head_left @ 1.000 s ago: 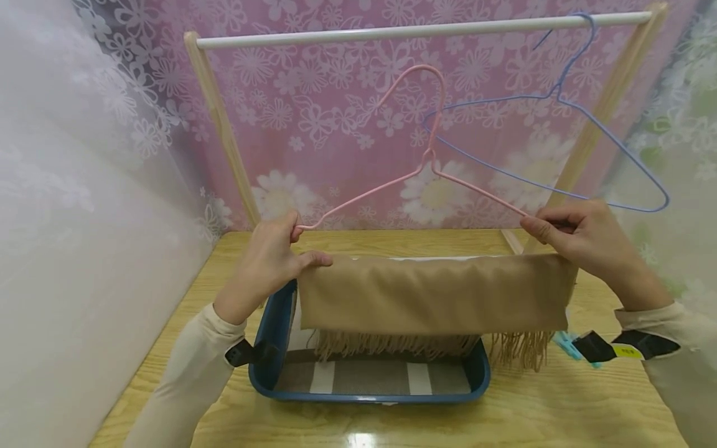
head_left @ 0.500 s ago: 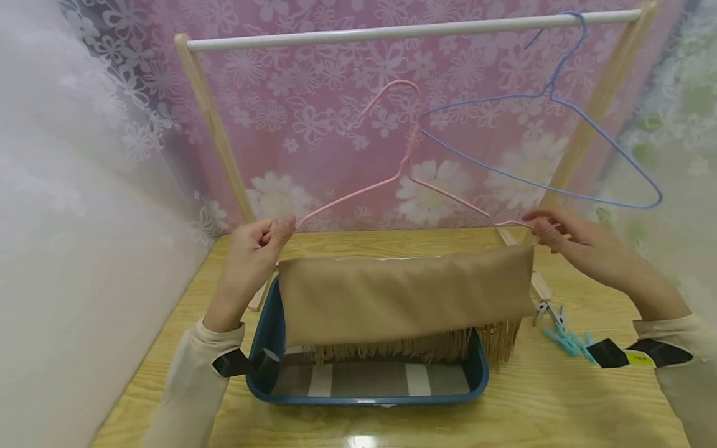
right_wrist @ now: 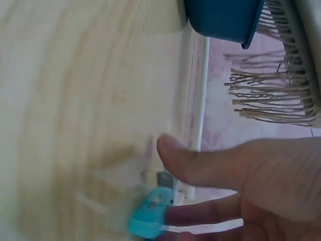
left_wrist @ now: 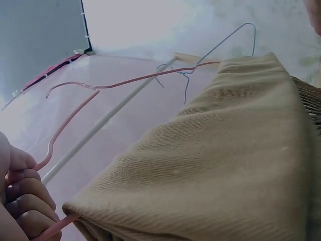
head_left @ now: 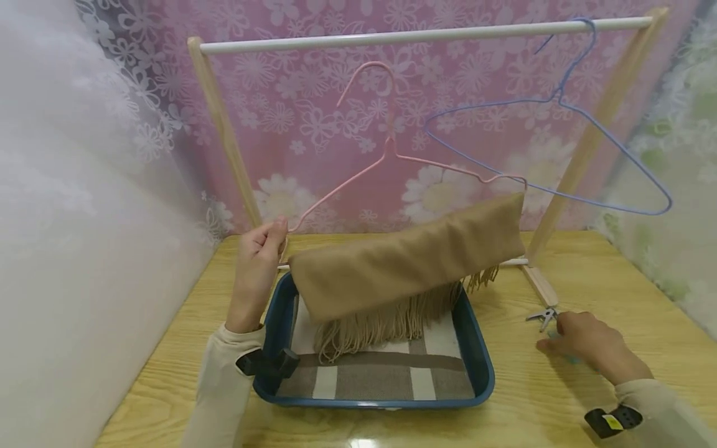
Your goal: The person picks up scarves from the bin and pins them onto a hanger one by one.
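Note:
My left hand (head_left: 254, 274) grips the left corner of a pink hanger (head_left: 390, 148), its fingers curled round the wire in the left wrist view. A tan fringed scarf (head_left: 406, 258) drapes folded over the hanger's lower bar, slanting up to the right. Its fringe hangs above the blue basin. On the table at the right, my right hand (head_left: 599, 348) reaches down over clothes clips (head_left: 546, 316) with metal jaws and turquoise handles. In the right wrist view, the thumb stands apart while the fingers lie against a turquoise clip (right_wrist: 150, 216); another clip beside it is blurred.
The blue basin (head_left: 484, 373) holds a folded grey, brown and white striped cloth (head_left: 372, 379). Behind stands a wooden rack with a white rail (head_left: 392, 38). A blue hanger (head_left: 560, 93) hangs at its right end. Walls bound the table (head_left: 168, 386) left and right.
My right hand has let go of the hanger's right end and moved down to the clips. The hanger and scarf have tilted, right end up. My left hand keeps its grip.

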`<state>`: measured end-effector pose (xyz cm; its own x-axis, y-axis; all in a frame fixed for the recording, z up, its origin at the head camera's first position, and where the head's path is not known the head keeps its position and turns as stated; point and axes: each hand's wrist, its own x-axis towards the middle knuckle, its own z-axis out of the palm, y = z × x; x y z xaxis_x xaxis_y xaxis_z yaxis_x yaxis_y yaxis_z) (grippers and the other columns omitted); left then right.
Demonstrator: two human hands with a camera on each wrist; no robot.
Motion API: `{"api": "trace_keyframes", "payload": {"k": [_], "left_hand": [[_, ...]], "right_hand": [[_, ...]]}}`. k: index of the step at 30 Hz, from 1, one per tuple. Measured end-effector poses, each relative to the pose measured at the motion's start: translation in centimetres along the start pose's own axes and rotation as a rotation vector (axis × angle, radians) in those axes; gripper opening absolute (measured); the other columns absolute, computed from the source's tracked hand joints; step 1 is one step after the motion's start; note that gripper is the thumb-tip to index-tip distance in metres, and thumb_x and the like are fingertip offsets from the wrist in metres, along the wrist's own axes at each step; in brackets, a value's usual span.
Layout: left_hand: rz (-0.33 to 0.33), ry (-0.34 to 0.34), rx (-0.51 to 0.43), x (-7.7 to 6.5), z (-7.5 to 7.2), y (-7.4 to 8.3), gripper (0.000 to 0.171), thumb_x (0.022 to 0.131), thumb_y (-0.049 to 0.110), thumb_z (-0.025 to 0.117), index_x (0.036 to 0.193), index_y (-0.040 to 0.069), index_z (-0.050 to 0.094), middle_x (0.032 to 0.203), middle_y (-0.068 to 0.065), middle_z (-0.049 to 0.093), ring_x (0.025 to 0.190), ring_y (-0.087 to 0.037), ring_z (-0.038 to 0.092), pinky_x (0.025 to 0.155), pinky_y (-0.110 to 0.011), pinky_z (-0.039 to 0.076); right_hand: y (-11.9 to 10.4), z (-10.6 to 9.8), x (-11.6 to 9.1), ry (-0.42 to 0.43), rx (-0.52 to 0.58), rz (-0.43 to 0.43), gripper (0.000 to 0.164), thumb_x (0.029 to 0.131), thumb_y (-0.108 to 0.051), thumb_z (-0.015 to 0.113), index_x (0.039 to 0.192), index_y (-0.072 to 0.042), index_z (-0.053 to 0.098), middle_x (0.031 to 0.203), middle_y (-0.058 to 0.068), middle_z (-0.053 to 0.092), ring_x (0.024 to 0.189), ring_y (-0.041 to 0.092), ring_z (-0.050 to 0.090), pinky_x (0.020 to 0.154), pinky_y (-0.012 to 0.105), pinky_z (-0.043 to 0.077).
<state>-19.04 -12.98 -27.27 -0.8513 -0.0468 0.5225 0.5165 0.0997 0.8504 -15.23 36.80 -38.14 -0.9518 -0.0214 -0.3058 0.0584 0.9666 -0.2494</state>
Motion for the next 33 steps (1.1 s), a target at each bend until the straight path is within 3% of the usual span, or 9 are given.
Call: {"api": "trace_keyframes", "payload": {"k": [3, 6, 10, 14, 19, 22, 25, 30, 33], "left_hand": [[0.018, 0.015, 0.003, 0.0, 0.0, 0.1, 0.054, 0.101, 0.025, 0.049, 0.056, 0.002, 0.032, 0.05, 0.003, 0.024, 0.043, -0.012, 0.02, 0.044, -0.026, 0.017], [0.031, 0.03, 0.01, 0.1, -0.2, 0.4, 0.054, 0.101, 0.024, 0.051, 0.056, 0.003, 0.031, 0.05, 0.004, 0.023, 0.043, -0.01, 0.019, 0.044, -0.025, 0.016], [0.035, 0.046, 0.014, 0.2, -0.3, 0.8, 0.054, 0.1, 0.024, 0.053, 0.055, 0.003, 0.031, 0.051, 0.005, 0.022, 0.043, -0.009, 0.019, 0.043, -0.023, 0.016], [0.032, 0.055, 0.014, 0.0, -0.2, 1.3, 0.053, 0.099, 0.024, 0.054, 0.055, 0.003, 0.033, 0.051, 0.005, 0.024, 0.043, -0.009, 0.02, 0.042, -0.023, 0.018], [0.03, 0.063, -0.015, -0.1, -0.2, 1.6, 0.052, 0.099, 0.023, 0.054, 0.055, 0.003, 0.034, 0.052, 0.005, 0.024, 0.044, -0.009, 0.02, 0.043, -0.024, 0.015], [0.034, 0.07, -0.028, -0.1, -0.1, 1.7, 0.052, 0.099, 0.023, 0.055, 0.055, 0.004, 0.035, 0.051, 0.005, 0.024, 0.044, -0.01, 0.021, 0.043, -0.025, 0.014], [0.039, 0.06, -0.029, 0.0, 0.2, 1.8, 0.052, 0.099, 0.023, 0.055, 0.055, 0.004, 0.035, 0.05, 0.004, 0.024, 0.044, -0.011, 0.021, 0.043, -0.025, 0.015], [0.047, 0.035, 0.001, 0.1, 0.6, 1.8, 0.052, 0.099, 0.025, 0.055, 0.055, 0.005, 0.034, 0.053, 0.003, 0.023, 0.047, -0.012, 0.022, 0.045, -0.025, 0.017], [0.045, 0.031, -0.008, 0.3, 0.5, 1.6, 0.053, 0.099, 0.025, 0.055, 0.056, 0.004, 0.032, 0.054, 0.004, 0.022, 0.047, -0.011, 0.02, 0.046, -0.025, 0.016]], "right_hand": [[0.1, 0.4, 0.0, 0.02, 0.013, 0.023, 0.057, 0.083, -0.056, 0.066, 0.09, 0.0, 0.056, 0.074, 0.005, 0.054, 0.064, 0.02, 0.048, 0.053, 0.034, 0.039], [0.1, 0.3, 0.1, 0.147, -0.001, 0.003, 0.052, 0.086, -0.052, 0.065, 0.087, -0.002, 0.056, 0.072, 0.006, 0.052, 0.06, 0.02, 0.048, 0.05, 0.033, 0.037], [0.1, -0.5, 1.2, 0.29, -0.068, -0.069, 0.047, 0.085, -0.037, 0.072, 0.102, 0.004, 0.057, 0.084, 0.021, 0.054, 0.064, 0.029, 0.051, 0.047, 0.038, 0.04], [0.3, -0.6, 2.4, 0.258, -0.133, -0.138, 0.05, 0.077, -0.024, 0.08, 0.116, 0.001, 0.059, 0.093, 0.026, 0.052, 0.071, 0.035, 0.053, 0.049, 0.042, 0.044], [0.9, 0.2, 2.8, 0.265, -0.161, -0.269, 0.031, 0.073, -0.008, 0.08, 0.101, -0.007, 0.069, 0.086, 0.015, 0.052, 0.067, 0.024, 0.052, 0.053, 0.04, 0.046], [1.3, 0.8, 3.2, 0.335, -0.155, -0.358, 0.027, 0.07, 0.0, 0.079, 0.094, -0.008, 0.069, 0.085, 0.008, 0.055, 0.067, 0.019, 0.053, 0.056, 0.039, 0.047], [1.4, 1.2, 3.6, 0.392, -0.145, -0.423, 0.023, 0.072, -0.003, 0.08, 0.089, -0.009, 0.066, 0.082, 0.001, 0.059, 0.067, 0.016, 0.055, 0.059, 0.037, 0.048], [1.4, 0.1, 3.2, 0.509, -0.08, -0.434, 0.019, 0.083, -0.005, 0.073, 0.096, -0.006, 0.059, 0.075, 0.0, 0.06, 0.059, 0.006, 0.05, 0.052, 0.029, 0.042], [1.3, -1.5, 2.5, 0.658, -0.025, -0.438, 0.029, 0.082, 0.005, 0.07, 0.108, 0.0, 0.058, 0.076, 0.007, 0.061, 0.056, 0.0, 0.049, 0.047, 0.025, 0.041]]}}
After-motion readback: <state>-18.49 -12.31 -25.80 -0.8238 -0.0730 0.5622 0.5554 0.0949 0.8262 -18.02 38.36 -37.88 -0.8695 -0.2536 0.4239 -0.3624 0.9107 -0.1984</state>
